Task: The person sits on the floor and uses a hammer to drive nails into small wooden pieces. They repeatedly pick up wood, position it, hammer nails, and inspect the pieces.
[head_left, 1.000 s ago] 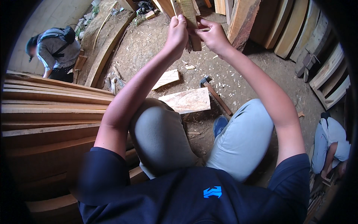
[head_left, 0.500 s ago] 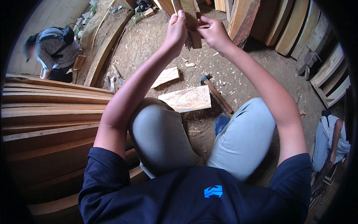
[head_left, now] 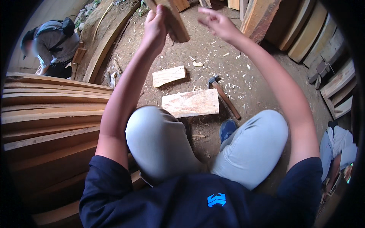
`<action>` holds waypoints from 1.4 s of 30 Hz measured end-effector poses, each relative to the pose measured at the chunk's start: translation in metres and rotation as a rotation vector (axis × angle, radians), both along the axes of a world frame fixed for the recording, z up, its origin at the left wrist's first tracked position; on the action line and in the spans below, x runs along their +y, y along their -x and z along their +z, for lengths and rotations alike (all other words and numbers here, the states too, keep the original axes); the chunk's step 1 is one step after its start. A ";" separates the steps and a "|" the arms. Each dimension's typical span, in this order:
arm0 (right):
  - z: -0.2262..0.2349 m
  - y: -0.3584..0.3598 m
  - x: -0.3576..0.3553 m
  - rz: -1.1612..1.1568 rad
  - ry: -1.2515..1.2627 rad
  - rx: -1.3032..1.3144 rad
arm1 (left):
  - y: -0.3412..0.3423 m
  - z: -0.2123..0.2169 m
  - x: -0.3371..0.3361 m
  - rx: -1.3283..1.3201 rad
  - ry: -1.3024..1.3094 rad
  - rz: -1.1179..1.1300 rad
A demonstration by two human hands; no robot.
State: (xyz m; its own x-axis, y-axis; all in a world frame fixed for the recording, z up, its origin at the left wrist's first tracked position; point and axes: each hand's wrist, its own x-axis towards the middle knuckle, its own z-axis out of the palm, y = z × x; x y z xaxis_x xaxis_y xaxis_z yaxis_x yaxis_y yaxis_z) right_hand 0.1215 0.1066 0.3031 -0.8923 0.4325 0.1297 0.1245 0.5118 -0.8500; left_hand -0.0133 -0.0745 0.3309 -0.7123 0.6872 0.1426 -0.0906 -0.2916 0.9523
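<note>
A: Gripped what in the left hand?

B: Had hold of a thick wooden bar, thumb laid along the side, fingers curled firmly around. Held it slanted, raised over the dirt floor, partly beyond the top edge of view.

A: And with the right hand?

B: Saw nothing held there. Had the fingers part-way open and loosely spread, to the right of the bar and apart from it.

A: Judged which step to be in hand?

B: Took it for handling or turning the bar in a one-handed hold; could not tell more from the pose.

A: Needed what for a next move?

B: Called, by my guess, for a steady left grip and, for any two-handed work, for bringing the right hand across to the bar.

A: Noticed what farther out?

B: Saw a short board and a larger pale plank on the floor, with a wooden-handled hammer just right of the plank. Spotted stacked curved boards at left, leaning timbers at upper right, a bent-over co-worker at far left and another person at far right.
</note>
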 end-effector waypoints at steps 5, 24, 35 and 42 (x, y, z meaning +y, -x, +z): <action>-0.116 0.018 0.019 0.265 -0.366 -0.423 | 0.043 -0.069 -0.058 -0.047 0.229 0.036; -0.309 0.098 -0.018 -0.049 -0.395 -0.414 | 0.011 -0.163 -0.108 0.032 0.749 -0.005; -0.256 0.045 -0.006 0.057 0.372 -0.190 | -0.001 -0.194 -0.133 -0.030 0.717 -0.013; -0.240 -0.017 -0.001 -0.038 0.540 -0.123 | -0.028 -0.206 -0.152 0.018 0.779 -0.218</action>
